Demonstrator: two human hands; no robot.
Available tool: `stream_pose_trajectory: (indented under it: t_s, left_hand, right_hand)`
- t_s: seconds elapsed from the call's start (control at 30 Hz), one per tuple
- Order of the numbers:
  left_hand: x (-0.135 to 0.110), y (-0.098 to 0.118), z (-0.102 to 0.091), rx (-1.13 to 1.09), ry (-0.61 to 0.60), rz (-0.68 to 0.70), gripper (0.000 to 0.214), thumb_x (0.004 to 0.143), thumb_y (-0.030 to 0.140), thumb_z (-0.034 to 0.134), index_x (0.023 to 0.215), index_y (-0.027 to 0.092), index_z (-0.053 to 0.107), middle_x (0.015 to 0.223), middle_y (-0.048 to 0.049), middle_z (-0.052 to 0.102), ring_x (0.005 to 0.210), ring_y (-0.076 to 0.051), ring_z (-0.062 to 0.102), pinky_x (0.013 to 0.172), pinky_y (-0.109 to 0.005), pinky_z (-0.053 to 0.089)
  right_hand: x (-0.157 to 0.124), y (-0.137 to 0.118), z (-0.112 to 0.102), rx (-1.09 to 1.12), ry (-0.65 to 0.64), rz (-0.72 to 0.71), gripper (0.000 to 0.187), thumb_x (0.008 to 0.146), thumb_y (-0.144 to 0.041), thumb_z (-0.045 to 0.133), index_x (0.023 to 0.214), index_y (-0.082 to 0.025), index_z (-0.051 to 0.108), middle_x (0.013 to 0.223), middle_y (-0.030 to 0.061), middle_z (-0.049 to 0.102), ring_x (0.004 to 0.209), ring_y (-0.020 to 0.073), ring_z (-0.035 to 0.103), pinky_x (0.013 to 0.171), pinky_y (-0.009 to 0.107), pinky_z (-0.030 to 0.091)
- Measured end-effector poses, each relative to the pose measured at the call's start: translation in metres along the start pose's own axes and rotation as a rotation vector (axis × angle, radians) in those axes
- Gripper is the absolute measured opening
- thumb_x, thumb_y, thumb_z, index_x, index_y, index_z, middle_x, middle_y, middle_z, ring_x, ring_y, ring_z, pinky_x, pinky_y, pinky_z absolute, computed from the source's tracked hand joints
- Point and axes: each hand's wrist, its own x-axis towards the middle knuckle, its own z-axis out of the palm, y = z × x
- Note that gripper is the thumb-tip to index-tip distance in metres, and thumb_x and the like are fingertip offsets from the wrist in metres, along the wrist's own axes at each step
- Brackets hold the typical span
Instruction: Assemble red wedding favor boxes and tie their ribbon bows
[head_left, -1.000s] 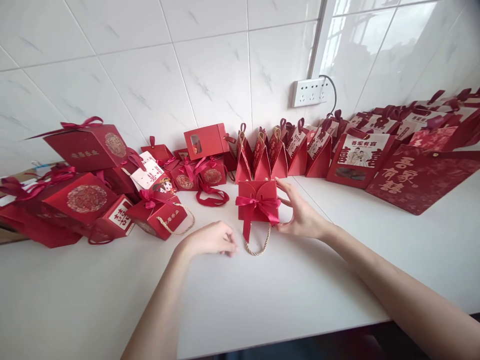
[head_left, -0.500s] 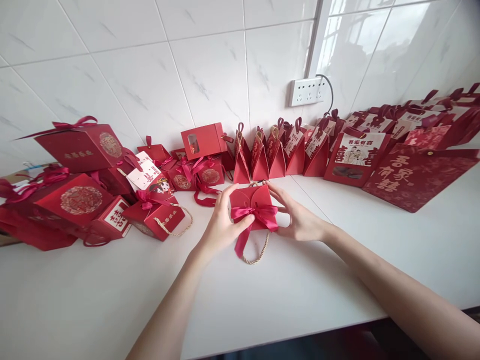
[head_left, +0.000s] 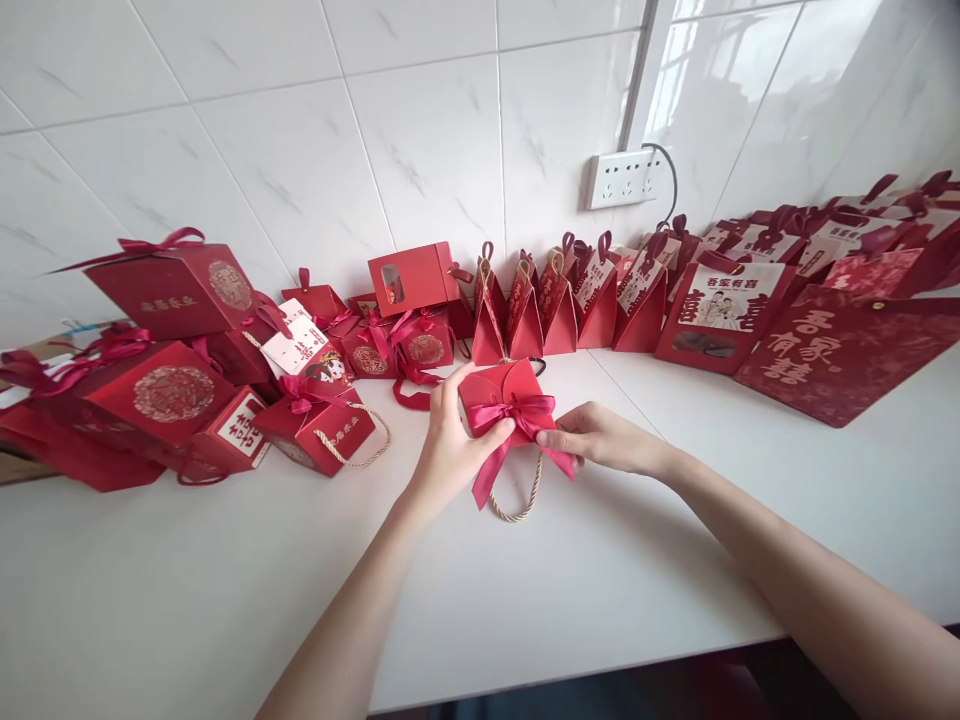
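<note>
A small red gift box point(head_left: 498, 381) with curved top flaps stands in front of me on the white table. A dark pink satin ribbon point(head_left: 491, 477) is tied in a bow across its top, its tails hanging down the near side. My left hand point(head_left: 452, 440) grips the box from the left, thumb pressing by the bow's knot. On the right, my right hand point(head_left: 596, 437) pinches the ribbon beside the bow between thumb and fingers. A twisted gold cord handle point(head_left: 516, 517) loops onto the table in front of the box.
Several red gift boxes point(head_left: 174, 391) are piled at the left, one with a cord handle point(head_left: 358, 462). A row of triangular red boxes point(head_left: 523, 325) lines the tiled wall, and upright red gift bags point(head_left: 722, 320) stand at the right. A power socket point(head_left: 624, 181) is on the wall.
My right hand has left the box's right side and come down onto the ribbon, now pinching it. A right tail of the bow now shows. The left hand keeps its hold.
</note>
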Motion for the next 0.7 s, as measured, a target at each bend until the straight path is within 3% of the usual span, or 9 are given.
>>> stream_pose_trajectory:
  t_s: [0.2,0.4,0.6,0.7]
  left_hand:
    - [0.002,0.0031,-0.0006,0.002,0.036,-0.029,0.064,0.074,0.033,0.067,0.131,0.029,0.038,0.139,-0.008,0.039,0.133,-0.028,0.035,0.108,-0.046,0.034]
    - [0.001,0.0051,0.004,-0.081,0.062,-0.058,0.059,0.074,0.033,0.067,0.128,0.029,0.041,0.131,-0.0086,0.044,0.126,-0.028,0.043,0.104,-0.049,0.037]
    - [-0.0006,0.0077,0.0066,-0.073,0.077,-0.033,0.061,0.07,0.028,0.071,0.124,0.028,0.042,0.133,-0.0073,0.045,0.127,-0.028,0.043,0.107,-0.049,0.035]
    - [-0.0015,0.0078,0.0066,-0.093,0.067,-0.029,0.061,0.071,0.028,0.071,0.124,0.028,0.041,0.132,-0.0077,0.045,0.125,-0.027,0.045,0.106,-0.049,0.036]
  right_hand:
    - [-0.0002,0.0005,0.0005,-0.017,-0.064,-0.028,0.037,0.076,-0.05,0.06,0.06,-0.018,0.053,0.056,-0.0018,0.053,0.053,0.0109,0.047,0.053,0.025,0.036]
    - [-0.0023,0.0006,-0.0011,-0.039,-0.084,-0.044,0.033,0.077,-0.039,0.058,0.055,-0.019,0.044,0.053,-0.0046,0.046,0.048,0.0075,0.036,0.046,0.023,0.026]
    - [-0.0031,-0.0006,-0.0026,-0.054,-0.149,-0.025,0.025,0.076,-0.035,0.054,0.058,-0.018,0.045,0.057,-0.0033,0.048,0.054,0.0096,0.042,0.051,0.024,0.031]
    - [-0.0029,-0.0003,-0.0051,-0.145,-0.151,0.019,0.024,0.074,-0.031,0.053,0.056,-0.019,0.041,0.056,-0.0047,0.041,0.052,0.0089,0.035,0.049,0.024,0.027]
